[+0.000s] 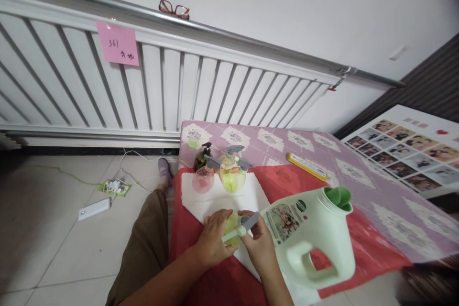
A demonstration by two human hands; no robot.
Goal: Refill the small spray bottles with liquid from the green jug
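My left hand (214,239) is wrapped around the body of a small yellow-green spray bottle (232,224) above the white sheet (211,202). The bottle's grey and pale-green spray head (248,224) points up toward me. My right hand (261,244) closes its fingers at the neck and spray head; its fingertips are partly hidden. Behind my hands stand a pink round spray bottle (203,180) and a yellow one (232,180), with another spray bottle partly hidden behind it. A dark green pump bottle (200,158) stands just behind the pink one.
Close by my right hand stands a large pale-green jug (322,229) with a green cap. A red cloth (283,180) lies over the patterned tablecloth (344,172). A yellow case (307,167) lies farther back. The radiator (215,91) borders the far side.
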